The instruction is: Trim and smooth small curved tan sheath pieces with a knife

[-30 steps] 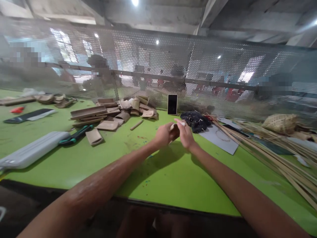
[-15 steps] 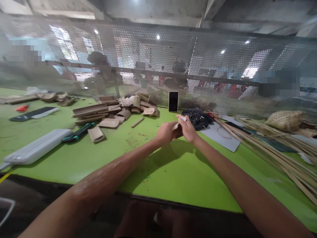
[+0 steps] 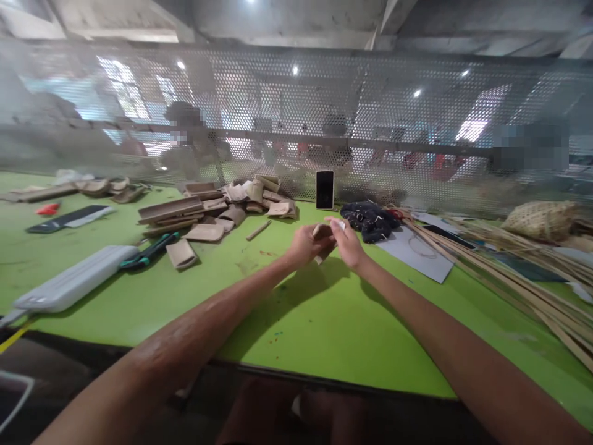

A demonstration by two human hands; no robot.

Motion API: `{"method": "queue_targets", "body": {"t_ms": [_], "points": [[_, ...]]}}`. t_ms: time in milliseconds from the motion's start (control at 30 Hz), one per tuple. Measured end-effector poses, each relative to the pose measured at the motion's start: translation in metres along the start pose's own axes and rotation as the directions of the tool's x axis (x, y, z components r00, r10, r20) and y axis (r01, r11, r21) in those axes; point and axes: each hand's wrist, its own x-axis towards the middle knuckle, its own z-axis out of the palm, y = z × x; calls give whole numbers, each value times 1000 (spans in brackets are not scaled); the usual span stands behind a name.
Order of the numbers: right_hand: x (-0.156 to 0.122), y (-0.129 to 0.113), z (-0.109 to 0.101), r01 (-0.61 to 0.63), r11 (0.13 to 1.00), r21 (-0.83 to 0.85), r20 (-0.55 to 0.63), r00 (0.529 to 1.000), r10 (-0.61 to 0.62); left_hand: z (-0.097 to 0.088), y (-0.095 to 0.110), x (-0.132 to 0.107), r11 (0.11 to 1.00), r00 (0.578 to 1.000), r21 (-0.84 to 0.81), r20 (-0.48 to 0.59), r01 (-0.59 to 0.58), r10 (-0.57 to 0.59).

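Observation:
In front of me, over the green table (image 3: 315, 321), my left hand (image 3: 302, 246) is closed around a short curved piece of bamboo (image 3: 321, 231). My right hand (image 3: 350, 248) is closed at the right side of that piece, its fingers against it. A small white scrap (image 3: 341, 225) shows at the right fingertips; whether it is paper or cloth I cannot tell. My fingers hide part of the bamboo.
Bamboo pieces (image 3: 204, 232) are heaped at the back left, near green-and-black pliers (image 3: 151, 252) and a white power strip (image 3: 76, 278). A phone (image 3: 325, 190) stands upright at the mesh screen (image 3: 278, 142). Dark cloth (image 3: 368, 219), bamboo strips (image 3: 504, 281) and a woven basket (image 3: 540, 220) lie right.
The bamboo piece has turned in my hands, and more of its curved end shows now. My left hand has shifted slightly left. The view has moved a little.

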Motion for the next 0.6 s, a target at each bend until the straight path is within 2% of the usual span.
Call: {"method": "queue_targets", "body": {"t_ms": [100,200,367,467,600], "points": [[3,0,-6,10,999,-30,-24,1000,-10,2,6,-1,990,999,134,30,-47,44],[7,3,-9,72,995,-72,-4,997,-73,3,9,-2,986,999,159,29,-47,43],[7,-2,-10,16,997,-71,7,1000,-15,4,11,0,975,996,205,44,-84,76],[1,-18,-11,144,982,-121,81,987,-135,6,16,-1,964,997,259,70,-59,43],[-3,-30,-17,333,918,-215,158,940,-303,8,25,-4,923,997,381,79,-52,24]]}}
